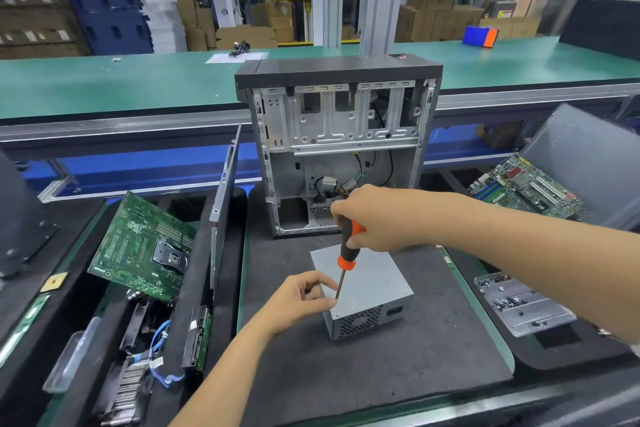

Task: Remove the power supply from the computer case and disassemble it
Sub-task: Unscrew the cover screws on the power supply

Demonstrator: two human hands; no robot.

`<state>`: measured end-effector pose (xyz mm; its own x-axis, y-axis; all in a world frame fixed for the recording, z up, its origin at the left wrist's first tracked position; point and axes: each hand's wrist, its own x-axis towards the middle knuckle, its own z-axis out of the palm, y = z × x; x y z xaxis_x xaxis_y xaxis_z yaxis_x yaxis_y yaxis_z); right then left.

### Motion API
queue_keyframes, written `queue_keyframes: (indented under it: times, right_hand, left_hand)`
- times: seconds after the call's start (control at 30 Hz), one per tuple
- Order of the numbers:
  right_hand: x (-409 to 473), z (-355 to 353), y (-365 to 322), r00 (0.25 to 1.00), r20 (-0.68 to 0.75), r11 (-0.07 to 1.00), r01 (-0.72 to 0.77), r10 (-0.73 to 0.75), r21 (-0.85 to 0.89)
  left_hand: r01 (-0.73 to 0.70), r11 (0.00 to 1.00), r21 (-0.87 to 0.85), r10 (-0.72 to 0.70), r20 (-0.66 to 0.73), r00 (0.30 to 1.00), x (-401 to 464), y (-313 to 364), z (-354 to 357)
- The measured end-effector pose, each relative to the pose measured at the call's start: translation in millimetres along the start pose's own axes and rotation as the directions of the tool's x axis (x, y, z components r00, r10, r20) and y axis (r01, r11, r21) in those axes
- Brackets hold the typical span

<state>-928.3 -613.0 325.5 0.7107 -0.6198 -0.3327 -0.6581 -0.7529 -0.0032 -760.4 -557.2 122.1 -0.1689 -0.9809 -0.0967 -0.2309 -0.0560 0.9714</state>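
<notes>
The grey metal power supply (372, 282) lies on the dark foam mat, in front of the open computer case (337, 135), with its vent grille and socket facing me. My right hand (377, 217) grips the orange-and-black handle of a screwdriver (346, 250) that stands nearly upright, tip down on the supply's top near its front left corner. My left hand (303, 298) pinches the thin shaft just above the tip, fingers resting at the supply's left edge. The case stands upright with its side off, a few cables loose inside.
A green motherboard (145, 246) leans in a bin at the left over drives, cables and heatsinks. A case side panel (225, 204) stands beside it. Another motherboard (530, 187) lies at the right; below it is a metal tray of screws (523, 305). A green conveyor (138, 80) runs behind.
</notes>
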Motion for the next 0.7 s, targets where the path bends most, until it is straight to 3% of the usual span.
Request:
queue_keyframes:
  times: [0.13, 0.27, 0.4, 0.7]
  right_hand:
    - [0, -9, 9, 0.996, -0.086, 1.000, -0.013, 0.015, 0.017]
    - [1, -12, 22, 0.982, -0.185, 0.997, -0.022, 0.037, 0.079]
    - [-3, -7, 34, 0.976, -0.211, 0.997, -0.038, 0.052, 0.068]
    - [-23, 9, 62, 0.957, -0.254, 0.981, -0.098, 0.139, 0.168]
  left_hand:
    - [0.047, 0.998, 0.048, -0.047, -0.002, 0.999, -3, -11, 3]
    - [0.015, 0.994, 0.109, -0.005, -0.085, 0.996, 0, -12, 12]
    - [-0.007, 0.950, 0.313, 0.031, -0.069, 0.997, 3, -13, 18]
    - [0.005, 0.908, 0.419, 0.011, -0.034, 0.999, 9, -7, 21]
